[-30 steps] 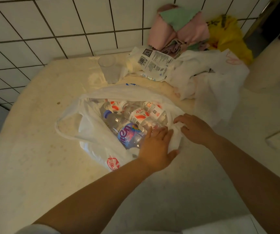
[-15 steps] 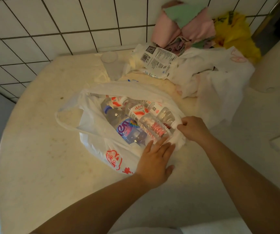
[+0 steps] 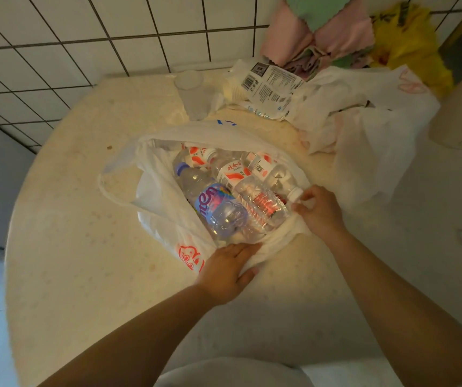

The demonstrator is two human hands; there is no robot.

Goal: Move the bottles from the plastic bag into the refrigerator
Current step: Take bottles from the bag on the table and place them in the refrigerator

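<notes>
- The bag (image 3: 165, 216) lies open on the round table (image 3: 70, 247), with the bottles (image 3: 241, 174) lying inside it on their sides.
- Left hand (image 3: 225, 270): a second ago it lay flat over the bag's near edge close to the bottles; now it sits lower, fingers straight, pressing the gathered plastic down against the table. It grips nothing.
- Right hand (image 3: 320, 210): earlier it rested on the bag's right edge; half a second ago it pinched that edge; now its fingers are curled at the white cap (image 3: 295, 194) of the red-label bottle (image 3: 263, 205), with bag plastic bunched under the palm. Whether it pinches the cap or only the plastic, I cannot tell.
- The bag mouth gapes wider than before, so the blue-label bottle (image 3: 213, 202) and the red-label bottle show nearly full length.
- No bottle has left the bag.
- Behind the bag stand a clear cup (image 3: 193, 93), a printed packet (image 3: 269, 90) and a second white bag (image 3: 369, 129), in the same places as before.
</notes>
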